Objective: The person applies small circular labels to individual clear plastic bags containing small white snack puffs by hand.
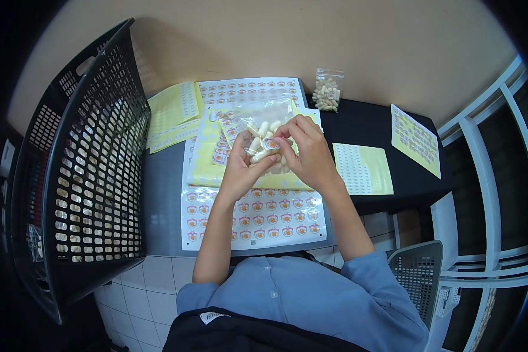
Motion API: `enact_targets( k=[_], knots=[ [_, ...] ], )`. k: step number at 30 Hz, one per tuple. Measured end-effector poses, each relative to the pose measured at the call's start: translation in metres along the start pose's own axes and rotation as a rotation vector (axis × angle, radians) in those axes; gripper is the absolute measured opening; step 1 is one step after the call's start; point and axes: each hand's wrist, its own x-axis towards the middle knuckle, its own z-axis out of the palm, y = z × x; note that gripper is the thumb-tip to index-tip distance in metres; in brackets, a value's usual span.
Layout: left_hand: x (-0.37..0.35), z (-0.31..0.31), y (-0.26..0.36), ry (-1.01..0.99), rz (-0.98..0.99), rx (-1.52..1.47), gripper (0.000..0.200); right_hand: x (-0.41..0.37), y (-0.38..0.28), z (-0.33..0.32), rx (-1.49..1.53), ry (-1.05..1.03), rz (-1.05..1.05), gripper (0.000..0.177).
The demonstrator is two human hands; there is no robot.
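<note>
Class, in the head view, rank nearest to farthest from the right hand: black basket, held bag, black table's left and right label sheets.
1. Held bag: at the right hand.
2. Left label sheet: just right.
3. Right label sheet: farther right.
4. Black basket: far left.

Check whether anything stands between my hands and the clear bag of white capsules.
Nothing visible does: the left hand and the right hand both touch the bag, the right one beside its sticker. The yellow sheets lie below the bag, not between.

Beige wall (264, 35) behind black-covered table (358, 122); pale tiled floor (158, 284); white frame (483, 176) right.
</note>
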Motion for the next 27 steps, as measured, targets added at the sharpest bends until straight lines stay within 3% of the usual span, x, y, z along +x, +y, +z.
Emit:
enact_targets(
  k=[9, 12, 14, 15, 17, 18, 20, 27],
  knots=[
    [-0.003, 0.004, 0.001, -0.013, 0.059, 0.024, 0.046, -0.005, -0.004, 0.002, -0.117, 0.104, -0.035, 0.009],
    [-0.002, 0.008, 0.001, 0.027, -0.017, -0.051, 0.042, -0.008, -0.001, 0.004, -0.099, 0.137, -0.061, 0.014],
    [-0.001, 0.012, -0.002, 0.062, 0.031, 0.004, 0.04, -0.009, 0.0, 0.005, -0.036, 0.193, 0.033, 0.03],
    [-0.002, 0.013, -0.002, 0.06, 0.031, 0.004, 0.04, -0.009, 0.0, 0.006, -0.037, 0.194, 0.034, 0.03],
    [-0.003, 0.014, -0.001, 0.05, 0.001, -0.002, 0.04, -0.009, -0.002, 0.008, 0.222, 0.31, 0.249, 0.05],
    [-0.004, 0.016, 0.0, 0.049, -0.003, -0.001, 0.04, -0.011, 0.001, 0.01, 0.222, 0.31, 0.253, 0.05],
    [-0.004, 0.02, 0.0, 0.039, 0.025, 0.04, 0.041, -0.014, 0.008, 0.015, 0.808, 0.278, 0.487, 0.06],
    [0.0, 0.029, -0.004, 0.082, 0.061, 0.02, 0.041, -0.02, 0.009, 0.004, 0.899, 0.277, 0.565, 0.066]
  ],
)
